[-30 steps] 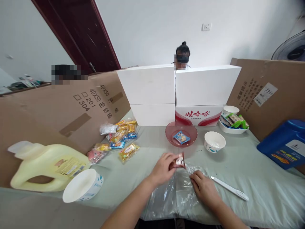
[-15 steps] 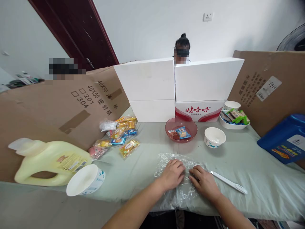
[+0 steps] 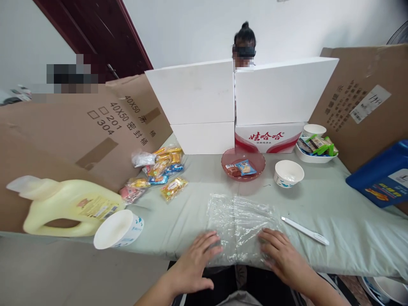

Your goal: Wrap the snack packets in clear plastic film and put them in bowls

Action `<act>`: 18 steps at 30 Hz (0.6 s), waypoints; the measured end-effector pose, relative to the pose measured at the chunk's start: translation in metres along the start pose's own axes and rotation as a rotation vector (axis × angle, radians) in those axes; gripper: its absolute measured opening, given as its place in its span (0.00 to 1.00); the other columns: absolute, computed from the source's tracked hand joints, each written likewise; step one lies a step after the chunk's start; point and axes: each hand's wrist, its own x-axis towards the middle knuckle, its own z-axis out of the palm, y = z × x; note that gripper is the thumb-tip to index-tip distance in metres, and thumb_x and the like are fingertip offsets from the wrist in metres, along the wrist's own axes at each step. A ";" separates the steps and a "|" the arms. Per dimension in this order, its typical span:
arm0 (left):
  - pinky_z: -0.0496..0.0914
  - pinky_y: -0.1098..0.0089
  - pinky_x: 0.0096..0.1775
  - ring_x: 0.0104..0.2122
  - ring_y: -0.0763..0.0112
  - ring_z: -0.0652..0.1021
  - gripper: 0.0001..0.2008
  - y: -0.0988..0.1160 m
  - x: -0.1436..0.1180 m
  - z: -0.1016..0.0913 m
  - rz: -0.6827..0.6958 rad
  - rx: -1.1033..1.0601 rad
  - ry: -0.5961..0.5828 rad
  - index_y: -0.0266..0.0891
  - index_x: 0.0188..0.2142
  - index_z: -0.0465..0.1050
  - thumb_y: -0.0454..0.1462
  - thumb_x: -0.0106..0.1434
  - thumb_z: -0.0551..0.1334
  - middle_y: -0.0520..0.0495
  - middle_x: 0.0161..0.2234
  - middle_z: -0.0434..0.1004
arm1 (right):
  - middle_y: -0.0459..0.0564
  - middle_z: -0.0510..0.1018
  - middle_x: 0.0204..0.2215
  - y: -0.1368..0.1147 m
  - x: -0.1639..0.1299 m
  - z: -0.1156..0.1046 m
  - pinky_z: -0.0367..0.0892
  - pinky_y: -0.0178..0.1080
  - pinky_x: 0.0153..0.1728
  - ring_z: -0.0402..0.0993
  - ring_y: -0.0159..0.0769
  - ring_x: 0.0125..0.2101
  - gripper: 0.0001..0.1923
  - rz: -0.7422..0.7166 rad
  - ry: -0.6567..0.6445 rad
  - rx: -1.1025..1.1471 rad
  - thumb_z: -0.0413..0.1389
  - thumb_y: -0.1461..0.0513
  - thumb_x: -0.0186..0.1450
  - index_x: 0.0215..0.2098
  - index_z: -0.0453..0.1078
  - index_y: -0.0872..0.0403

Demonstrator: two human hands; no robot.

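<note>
A clear, crinkled plastic sheet or bag (image 3: 239,221) lies spread on the green cloth in front of me. My left hand (image 3: 197,261) is at its lower left edge, fingers stretched out and thumb apart, holding nothing. Over the sheet's right edge rests my right hand (image 3: 283,258), its fingers extended and its palm down. To the right of that hand lies a slim white cutter-like tool (image 3: 305,230). Beyond the sheet stand a pink translucent bowl (image 3: 228,173) with a few wrapped snacks (image 3: 245,167) and a white paper bowl (image 3: 289,174).
On the left are wrapped snacks (image 3: 174,188), a tilted paper bowl (image 3: 111,229) and a yellow detergent jug (image 3: 73,199). White boxes (image 3: 197,97) stand at the back, with a person (image 3: 245,42) behind. At right are a snack dish (image 3: 317,158) and a blue bottle (image 3: 379,174).
Both hands have moved apart and nearer to me, from the middle of the plastic to its edges. More of the sheet is visible, lying flatter. The view has tilted down slightly.
</note>
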 end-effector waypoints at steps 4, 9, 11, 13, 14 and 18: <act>0.65 0.59 0.55 0.54 0.61 0.71 0.12 0.004 -0.005 -0.005 -0.079 -0.091 -0.046 0.44 0.38 0.72 0.28 0.61 0.54 0.47 0.47 0.76 | 0.50 0.77 0.37 -0.004 -0.013 0.002 0.67 0.45 0.45 0.73 0.40 0.43 0.11 0.081 -0.029 0.177 0.44 0.64 0.68 0.38 0.68 0.49; 0.69 0.73 0.34 0.31 0.71 0.75 0.06 0.005 0.012 -0.023 -0.364 -0.261 -0.040 0.42 0.33 0.69 0.34 0.62 0.54 0.52 0.30 0.75 | 0.47 0.75 0.32 -0.002 -0.014 -0.001 0.68 0.39 0.34 0.72 0.36 0.32 0.11 0.261 -0.005 0.303 0.42 0.61 0.70 0.39 0.66 0.49; 0.69 0.71 0.36 0.32 0.69 0.75 0.06 0.003 0.025 -0.025 -0.345 -0.244 0.025 0.41 0.32 0.69 0.36 0.63 0.54 0.51 0.31 0.76 | 0.50 0.75 0.35 -0.001 -0.006 -0.005 0.68 0.41 0.38 0.71 0.37 0.36 0.11 0.174 0.047 0.248 0.43 0.61 0.70 0.38 0.67 0.50; 0.69 0.68 0.40 0.36 0.67 0.75 0.07 -0.002 0.040 -0.023 -0.271 -0.238 0.095 0.41 0.32 0.69 0.36 0.63 0.54 0.48 0.35 0.76 | 0.51 0.75 0.37 0.002 0.006 -0.007 0.68 0.43 0.42 0.70 0.38 0.40 0.11 0.088 0.091 0.164 0.44 0.61 0.70 0.37 0.68 0.51; 0.69 0.67 0.41 0.38 0.66 0.75 0.07 -0.005 0.047 -0.021 -0.245 -0.233 0.128 0.41 0.32 0.69 0.36 0.63 0.54 0.47 0.36 0.76 | 0.52 0.75 0.37 0.005 0.013 -0.008 0.68 0.44 0.43 0.70 0.39 0.40 0.11 0.068 0.106 0.131 0.44 0.61 0.70 0.37 0.68 0.51; 0.70 0.61 0.45 0.41 0.63 0.75 0.06 -0.020 0.066 -0.007 -0.241 -0.114 0.265 0.41 0.31 0.68 0.33 0.61 0.54 0.45 0.40 0.77 | 0.54 0.76 0.44 0.024 0.031 -0.006 0.65 0.49 0.51 0.68 0.42 0.51 0.12 0.079 0.165 0.045 0.45 0.60 0.69 0.35 0.69 0.53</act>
